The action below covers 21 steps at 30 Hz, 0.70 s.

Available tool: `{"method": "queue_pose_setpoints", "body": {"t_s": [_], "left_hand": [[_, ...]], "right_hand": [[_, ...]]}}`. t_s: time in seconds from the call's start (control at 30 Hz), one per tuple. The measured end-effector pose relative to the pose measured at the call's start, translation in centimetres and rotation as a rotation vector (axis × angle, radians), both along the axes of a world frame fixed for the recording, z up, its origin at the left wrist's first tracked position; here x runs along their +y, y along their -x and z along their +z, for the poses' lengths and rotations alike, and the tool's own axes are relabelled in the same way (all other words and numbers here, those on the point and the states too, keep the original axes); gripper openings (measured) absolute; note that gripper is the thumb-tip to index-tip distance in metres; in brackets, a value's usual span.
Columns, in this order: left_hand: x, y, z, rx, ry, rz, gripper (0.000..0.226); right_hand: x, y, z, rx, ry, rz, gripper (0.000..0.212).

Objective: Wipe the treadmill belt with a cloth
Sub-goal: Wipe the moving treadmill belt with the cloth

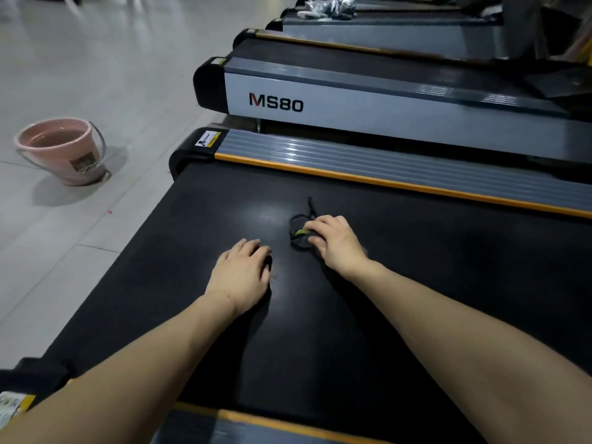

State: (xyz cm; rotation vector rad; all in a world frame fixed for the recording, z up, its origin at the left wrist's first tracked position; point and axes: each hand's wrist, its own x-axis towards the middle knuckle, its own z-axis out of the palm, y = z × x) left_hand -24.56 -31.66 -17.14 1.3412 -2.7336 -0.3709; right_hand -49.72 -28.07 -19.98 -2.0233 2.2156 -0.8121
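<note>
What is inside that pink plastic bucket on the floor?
The pink plastic bucket seems to hold water partway up its walls. Whether anything lies under the surface cannot be told; the bottom is not visible.

The belt (pixel 400 283) is cut off at the right and lower edges, and parts of it are covered by both forearms. The dark item (pixel 299 230) under the right hand (pixel 336 241) is largely hidden by the fingers and merges with the black surface; whether it is a cloth cannot be told. The left hand (pixel 242 274) shows only its back, so its palm is concealed. The label on the pink bucket (pixel 64 149) is too small to be read. The heap (pixel 330 6) on a far treadmill is blurred and cropped by the top edge.
</note>
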Motion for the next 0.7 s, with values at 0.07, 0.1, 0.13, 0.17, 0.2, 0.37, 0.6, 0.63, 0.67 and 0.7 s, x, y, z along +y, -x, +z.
{"method": "queue_pose_setpoints", "body": {"t_s": [0.07,0.1,0.13,0.17,0.2,0.37,0.6,0.63,0.67,0.7], "left_hand": [[-1.2,0.7,-0.2,-0.018,0.013,0.014,0.041],[-1.7,1.0,-0.2,-0.021,0.018,0.025,0.041],[-2.1,1.3,-0.3,-0.02,0.023,0.04,0.04],[-2.5,1.6,-0.3,-0.017,0.027,0.054,0.039],[-2.9,1.9,-0.4,-0.013,0.03,0.066,0.039],[-5.1,2.5,-0.8,-0.071,0.083,0.118,0.045],[-5.5,2.1,-1.6,-0.091,0.048,0.104,0.048],[-5.4,2.1,-1.6,-0.089,0.041,0.101,0.048],[-5.4,2.1,-1.6,-0.082,0.035,0.099,0.048],[-5.4,2.0,-1.4,-0.072,0.016,0.098,0.048]], "right_hand": [[-2.5,2.1,-0.2,0.022,0.017,0.002,0.022],[-3.8,3.1,-0.2,0.033,0.018,0.01,0.022],[-5.1,4.1,-0.3,0.042,0.018,0.018,0.022],[-6.4,5.0,-0.3,0.047,0.015,0.016,0.023],[-7.7,5.8,-0.2,0.043,0.016,0.006,0.023],[-11.8,7.7,-0.9,0.063,0.057,-0.026,0.024],[-14.5,7.6,0.0,0.043,0.008,-0.148,0.024],[-14.0,7.2,0.4,0.037,-0.011,-0.155,0.023],[-13.3,6.7,0.9,0.035,-0.021,-0.155,0.023],[-12.1,6.0,1.6,0.038,-0.04,-0.139,0.023]]}}
